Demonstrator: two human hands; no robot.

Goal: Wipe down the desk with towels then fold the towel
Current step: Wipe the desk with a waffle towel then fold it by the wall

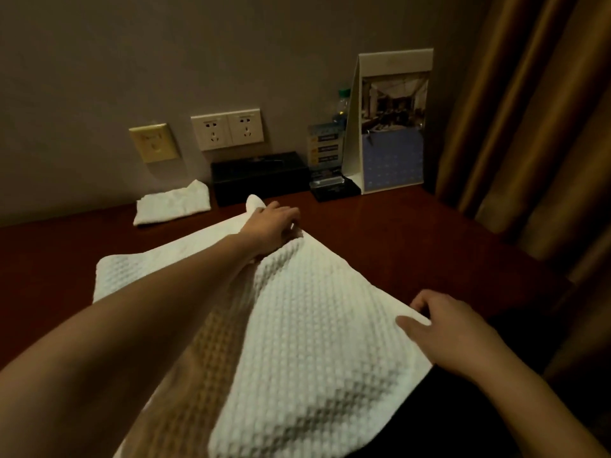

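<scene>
A large white waffle-weave towel (307, 325) lies spread over the dark red-brown desk (413, 239), and its near part hangs over the front edge. My left hand (272, 228) reaches across to the towel's far corner and grips it with curled fingers, lifting a fold. My right hand (443, 328) pinches the towel's right edge near the desk front. A second small white towel (173, 206) lies folded at the back left of the desk.
Against the wall stand a black tissue box (258, 176), a small card holder (332, 188), a water bottle (342, 104) and a tall white tent card (393, 123). Wall sockets (228, 128) sit above. Brown curtains (535, 127) hang at the right.
</scene>
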